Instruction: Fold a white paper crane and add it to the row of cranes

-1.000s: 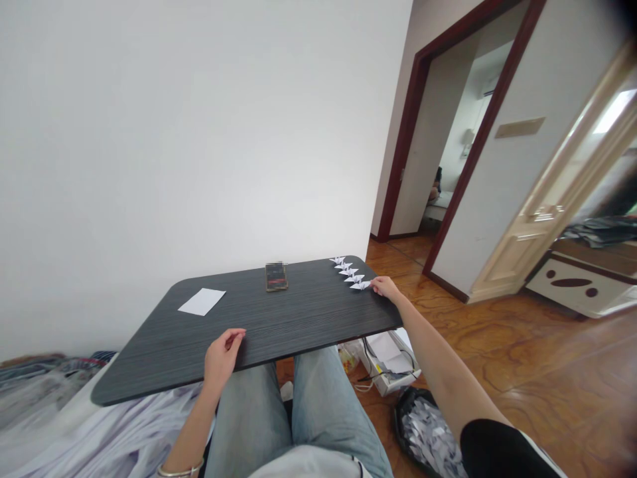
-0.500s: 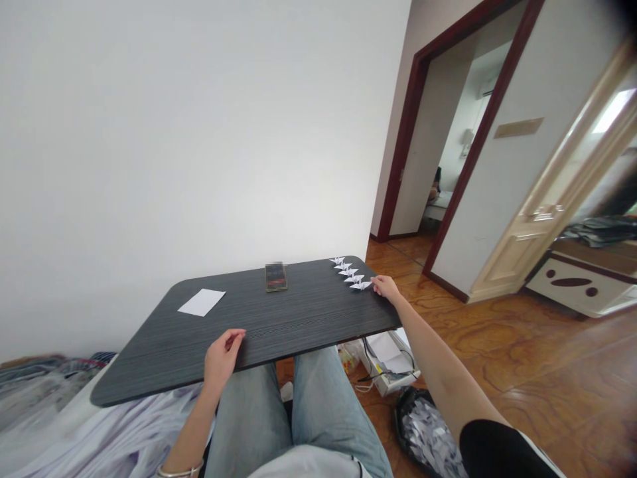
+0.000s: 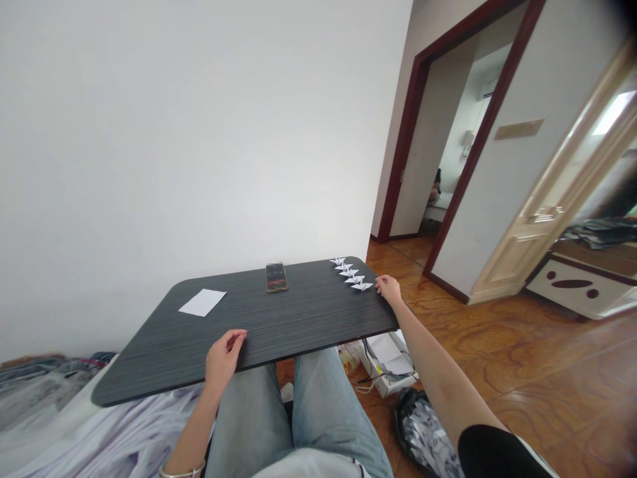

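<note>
My right hand (image 3: 389, 290) rests at the table's right edge with curled fingers, just beside the nearest of a row of several white paper cranes (image 3: 361, 286). The row runs along the right end of the dark grey wood-grain table (image 3: 308, 318). My left hand (image 3: 225, 356) sits at the near edge, its fingers loosely curled and holding nothing visible. Far from both hands lie a phone (image 3: 277, 277) in a clear case and a white paper sheet (image 3: 202, 302).
My denim-covered legs (image 3: 253, 418) lie under the table, with a rumpled bed sheet (image 3: 70, 431) to the left. On the wooden floor (image 3: 537, 372) stand a white box with cables (image 3: 383, 368) and a black bag of paper scraps (image 3: 423, 431). A person (image 3: 435, 189) sits beyond a doorway.
My right hand has shifted slightly right, away from the nearest crane, whose tip it touched before. The left hand and the cranes look unmoved.
</note>
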`<state>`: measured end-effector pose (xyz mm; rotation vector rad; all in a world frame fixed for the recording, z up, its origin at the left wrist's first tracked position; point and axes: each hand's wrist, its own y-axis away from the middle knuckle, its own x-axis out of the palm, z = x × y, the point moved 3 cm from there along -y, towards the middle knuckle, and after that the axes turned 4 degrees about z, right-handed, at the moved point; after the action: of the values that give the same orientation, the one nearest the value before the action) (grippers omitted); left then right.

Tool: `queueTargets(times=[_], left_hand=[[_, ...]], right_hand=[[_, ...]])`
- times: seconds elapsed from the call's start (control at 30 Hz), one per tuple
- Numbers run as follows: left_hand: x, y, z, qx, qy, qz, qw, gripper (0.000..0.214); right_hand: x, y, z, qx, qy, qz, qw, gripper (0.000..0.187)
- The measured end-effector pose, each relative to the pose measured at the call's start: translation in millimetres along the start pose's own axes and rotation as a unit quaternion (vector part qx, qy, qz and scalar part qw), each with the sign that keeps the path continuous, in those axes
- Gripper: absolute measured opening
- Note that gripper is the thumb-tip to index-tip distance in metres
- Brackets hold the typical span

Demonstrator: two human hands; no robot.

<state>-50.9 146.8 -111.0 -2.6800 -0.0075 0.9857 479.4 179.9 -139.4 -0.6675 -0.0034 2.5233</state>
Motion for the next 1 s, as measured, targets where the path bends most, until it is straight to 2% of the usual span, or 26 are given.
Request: queueTargets(times=[0.43,0.73,1.0], left_hand=[[0.1,0.0,1.3,0.011,0.003,0.000,1.000,0.031],[1.6,-0.1,3.2,0.013,0.009,0.002,1.000,0.029],[2.6,-0.8,6.0,0.009,0.007,0.009,1.000,0.030]], right_hand=[[9.4,-10.0,-13.1,-0.001,0.002,0.049,0.999,0.028],[9.0,-13.8,-14.7,-0.053,0.000,0.018,0.998,0.012],[10.6,-19.6,-18.9,-0.052,0.004,0.029,0.998,0.013]])
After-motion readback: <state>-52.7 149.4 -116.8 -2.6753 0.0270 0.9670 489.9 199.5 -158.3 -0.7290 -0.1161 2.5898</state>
